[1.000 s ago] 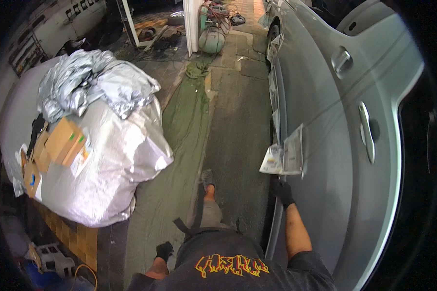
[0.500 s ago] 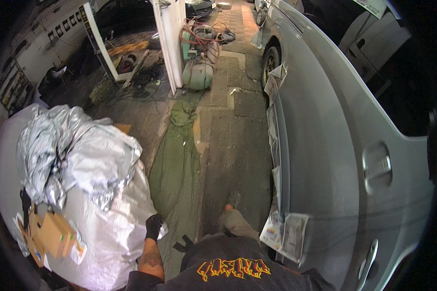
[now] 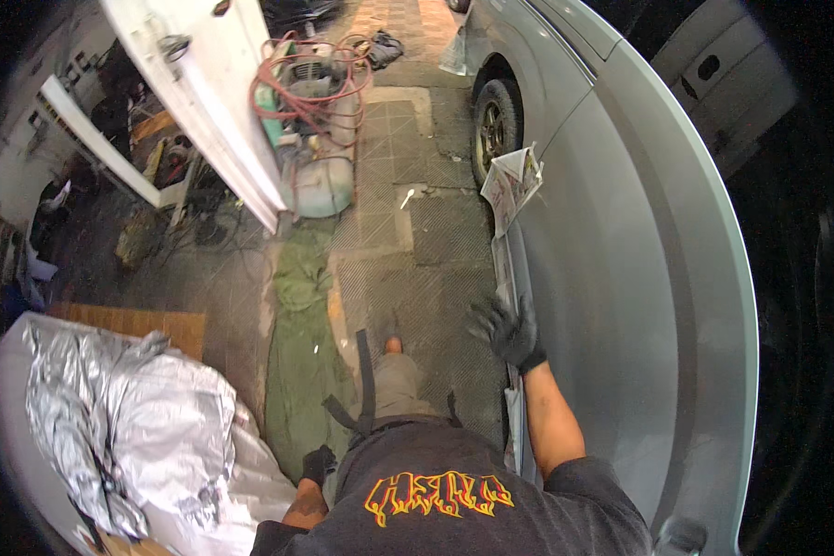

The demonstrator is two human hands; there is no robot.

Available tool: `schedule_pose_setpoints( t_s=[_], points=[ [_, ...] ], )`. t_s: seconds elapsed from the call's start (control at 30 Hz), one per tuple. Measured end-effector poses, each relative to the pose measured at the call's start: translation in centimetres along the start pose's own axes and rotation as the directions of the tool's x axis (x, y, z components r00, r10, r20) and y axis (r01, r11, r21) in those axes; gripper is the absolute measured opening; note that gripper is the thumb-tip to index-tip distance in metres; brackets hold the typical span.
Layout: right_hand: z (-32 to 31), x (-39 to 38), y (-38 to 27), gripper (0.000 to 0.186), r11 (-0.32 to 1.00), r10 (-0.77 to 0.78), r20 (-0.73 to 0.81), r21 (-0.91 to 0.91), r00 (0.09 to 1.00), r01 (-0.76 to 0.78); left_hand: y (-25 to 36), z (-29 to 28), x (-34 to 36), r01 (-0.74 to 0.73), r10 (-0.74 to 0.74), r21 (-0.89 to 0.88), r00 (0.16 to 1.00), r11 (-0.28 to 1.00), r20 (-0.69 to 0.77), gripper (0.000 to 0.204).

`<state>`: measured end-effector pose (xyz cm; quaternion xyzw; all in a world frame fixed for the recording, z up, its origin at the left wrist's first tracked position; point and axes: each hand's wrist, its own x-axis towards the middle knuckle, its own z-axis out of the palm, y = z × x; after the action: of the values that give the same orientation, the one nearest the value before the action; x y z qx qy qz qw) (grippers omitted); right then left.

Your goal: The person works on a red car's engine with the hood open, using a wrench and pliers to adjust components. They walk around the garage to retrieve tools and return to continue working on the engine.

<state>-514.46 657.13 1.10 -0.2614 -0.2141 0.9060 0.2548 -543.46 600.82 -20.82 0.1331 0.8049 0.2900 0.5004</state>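
Note:
My right hand [image 3: 508, 329], in a black glove, reaches forward with fingers spread beside the lower edge of a silver car's side panel [image 3: 612, 306]. It holds nothing. A sheet of newspaper [image 3: 510, 183] is stuck to the car just behind the front wheel [image 3: 493, 134], ahead of this hand. My left hand [image 3: 317, 463], also in a black glove, hangs low by my hip near a green cloth [image 3: 298, 361] on the floor. Whether its fingers grip anything I cannot tell. My foot [image 3: 394, 347] steps forward on the paved floor.
A silver plastic-wrapped bulky object [image 3: 130, 435] stands at the lower left. A white door panel [image 3: 208, 102] leans ahead on the left. Beside it is a green air tank [image 3: 322, 181] with coiled red hose [image 3: 301, 79]. Cluttered shelves and tools fill the far left.
I have walked forward along the car toward its front wheel. My right hand, out of view half a second ago, now reaches ahead near the sill. The door handles have passed behind me.

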Motion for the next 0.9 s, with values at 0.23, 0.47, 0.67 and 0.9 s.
schedule_pose_setpoints(
  t_s=[0.23, 0.47, 0.67, 0.9],
  points=[
    [14.0, 17.4, -18.8, 0.118, 0.984, -0.158, 0.503, 0.151, 0.850, 0.093, 25.6, -3.7, 17.9, 0.261, -0.261, -0.032, 0.965, 0.965, 0.007, 0.065],
    [13.7, 31.4, -32.1, 0.123, 0.978, -0.197, 0.481, 0.155, 0.854, 0.138, 73.3, -7.5, 32.9, 0.176, 0.184, -0.807, 0.926, 0.565, 0.331, 0.111],
    [9.8, 47.6, -43.5, 0.145, 0.982, -0.129, 0.290, -0.098, 0.948, 0.163, 106.0, -0.9, 39.2, 0.186, 0.870, -0.928, 0.328, 0.323, 0.368, 0.114],
    [10.7, 69.0, -59.2, 0.121, 0.989, -0.088, 0.257, -0.092, 0.962, 0.115, 122.7, 0.2, 49.7, 0.237, 0.831, -0.951, 0.474, 0.197, 0.290, 0.102]
  ],
)
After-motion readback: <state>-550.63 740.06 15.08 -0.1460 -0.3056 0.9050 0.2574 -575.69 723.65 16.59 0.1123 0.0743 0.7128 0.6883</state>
